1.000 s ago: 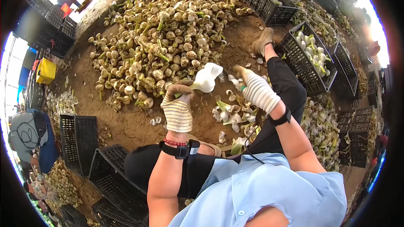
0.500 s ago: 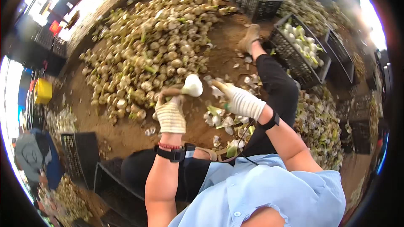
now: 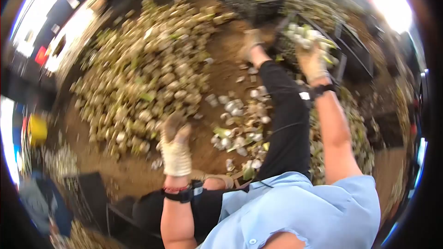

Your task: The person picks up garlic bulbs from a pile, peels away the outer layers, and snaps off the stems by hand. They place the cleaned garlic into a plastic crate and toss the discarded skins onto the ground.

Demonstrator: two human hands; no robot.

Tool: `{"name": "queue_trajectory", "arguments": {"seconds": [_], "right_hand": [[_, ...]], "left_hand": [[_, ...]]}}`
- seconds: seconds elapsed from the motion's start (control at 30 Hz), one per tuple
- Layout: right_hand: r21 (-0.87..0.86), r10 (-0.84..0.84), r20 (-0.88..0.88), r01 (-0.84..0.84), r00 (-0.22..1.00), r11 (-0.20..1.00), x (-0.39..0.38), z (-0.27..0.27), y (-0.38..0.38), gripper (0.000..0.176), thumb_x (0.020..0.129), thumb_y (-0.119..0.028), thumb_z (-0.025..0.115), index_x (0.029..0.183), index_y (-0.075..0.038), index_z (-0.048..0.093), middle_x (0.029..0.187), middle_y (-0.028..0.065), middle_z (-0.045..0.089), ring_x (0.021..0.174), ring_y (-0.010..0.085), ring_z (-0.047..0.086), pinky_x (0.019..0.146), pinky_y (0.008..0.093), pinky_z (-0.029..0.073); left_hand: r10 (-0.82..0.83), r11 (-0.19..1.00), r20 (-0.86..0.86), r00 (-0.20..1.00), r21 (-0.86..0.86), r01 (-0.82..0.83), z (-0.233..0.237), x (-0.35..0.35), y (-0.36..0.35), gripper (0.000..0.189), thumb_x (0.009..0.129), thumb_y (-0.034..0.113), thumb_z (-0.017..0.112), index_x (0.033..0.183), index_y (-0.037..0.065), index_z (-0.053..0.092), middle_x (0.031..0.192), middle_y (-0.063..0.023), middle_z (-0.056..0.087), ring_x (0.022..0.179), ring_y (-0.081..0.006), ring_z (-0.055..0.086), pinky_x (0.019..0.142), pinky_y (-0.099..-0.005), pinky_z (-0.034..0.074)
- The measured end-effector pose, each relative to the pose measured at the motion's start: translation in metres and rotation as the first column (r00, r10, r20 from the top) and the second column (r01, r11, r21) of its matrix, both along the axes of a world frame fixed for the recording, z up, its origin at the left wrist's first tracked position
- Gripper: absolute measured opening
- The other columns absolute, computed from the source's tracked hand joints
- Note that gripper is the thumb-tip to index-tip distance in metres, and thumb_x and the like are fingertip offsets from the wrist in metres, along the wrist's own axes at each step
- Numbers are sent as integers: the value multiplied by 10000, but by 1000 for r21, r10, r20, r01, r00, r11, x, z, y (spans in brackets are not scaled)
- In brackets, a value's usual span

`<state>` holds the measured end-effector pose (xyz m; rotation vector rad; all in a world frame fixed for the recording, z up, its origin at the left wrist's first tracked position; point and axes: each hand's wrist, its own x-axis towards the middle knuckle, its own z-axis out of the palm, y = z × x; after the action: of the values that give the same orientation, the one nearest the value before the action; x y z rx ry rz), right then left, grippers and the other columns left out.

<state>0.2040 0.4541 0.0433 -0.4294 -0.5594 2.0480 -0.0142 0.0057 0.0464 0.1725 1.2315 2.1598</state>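
Observation:
My left hand (image 3: 176, 150), in a cream knitted glove with dark, dirty fingertips, is over the soil at the near edge of a big pile of garlic bulbs (image 3: 147, 74). Its thumb stands apart from the fingers, and no bulb shows in it. My right hand (image 3: 312, 64), also gloved, reaches to a black crate (image 3: 341, 67) at the upper right. Its blurred fingertips are at the white, cleaned garlic (image 3: 302, 35) in that crate; whether they grip a bulb is unclear.
Loose bulbs and peelings (image 3: 240, 140) lie between my left hand and my outstretched leg (image 3: 288, 110). Another crate (image 3: 251, 7) stands at the top, with more garlic behind. At the lower left are a dark crate (image 3: 92, 193) and a person in a grey cap (image 3: 34, 203).
My right hand has moved from the middle to the upper-right crate. The white bulb is gone from my left hand, which is lower in view. The view has shifted and blurred.

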Motion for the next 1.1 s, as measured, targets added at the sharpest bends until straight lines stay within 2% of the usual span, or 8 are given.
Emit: {"name": "queue_trajectory", "arguments": {"seconds": [0.13,0.23,0.3,0.43,0.57,0.8,0.93,1.1], "right_hand": [[-145,362,105,-346,926,927,-42,-68,-39,327,954,-231,568,1229,-54,577,1145,110,645,1031,215,611,887,298,486],[135,-64,976,-804,210,-580,-112,-59,-166,481,909,-225,602,1363,-92,516,1154,165,638,1104,290,605,863,381,486],[-165,-170,981,-874,-96,-456,-149,-56,-221,427,888,-227,618,1298,-113,577,1138,173,649,1085,316,616,869,405,492],[136,-77,987,-988,142,-77,-279,-63,-256,377,865,-160,599,1237,-106,620,1083,207,678,1049,323,645,899,396,508],[584,-272,712,-761,647,-283,-393,-85,-300,459,805,-14,591,1244,-146,619,1221,172,597,1088,346,599,921,410,495],[31,-563,740,-856,367,-517,-524,-108,-337,333,963,-230,532,1266,-133,632,1283,177,589,1085,395,593,928,458,502],[38,-562,524,-677,639,-735,-510,-97,-315,329,912,-107,580,1233,-147,639,1179,187,605,1078,382,594,895,438,517],[291,381,852,-929,360,228,-381,-69,-281,545,825,-66,701,1340,-107,528,1241,137,604,1109,269,604,915,361,527]], "left_hand": [[175,981,-88,981,-71,-182,-3,-10,-22,399,863,25,683,1252,30,590,1239,-84,610,1139,-205,578,987,-353,485],[407,913,109,907,-73,-401,-3,-24,-38,327,882,-5,642,1206,26,611,1180,-93,635,1083,-209,607,936,-348,513],[488,872,188,852,-132,-471,-9,-34,-50,293,889,-32,612,1176,28,618,1130,-91,651,1040,-213,628,895,-346,530],[501,861,190,845,-213,-462,-12,-41,-53,281,884,20,650,1162,59,633,1110,-64,659,1046,-195,627,885,-356,524],[476,858,165,864,-305,-414,-16,-55,-57,275,896,38,655,1168,63,629,1134,-47,648,998,-156,621,857,-321,537],[503,860,259,825,-246,-447,-35,-79,-76,278,887,19,668,1159,32,617,1066,-62,635,935,-162,634,820,-296,543],[481,872,237,844,-229,-433,-45,-86,-87,257,891,6,650,1145,36,621,1064,-60,635,921,-158,635,823,-300,544],[430,874,-66,900,-221,-434,-47,-93,-92,530,879,-19,606,1390,54,485,1342,-115,535,1125,-204,571,901,-332,517]]}}
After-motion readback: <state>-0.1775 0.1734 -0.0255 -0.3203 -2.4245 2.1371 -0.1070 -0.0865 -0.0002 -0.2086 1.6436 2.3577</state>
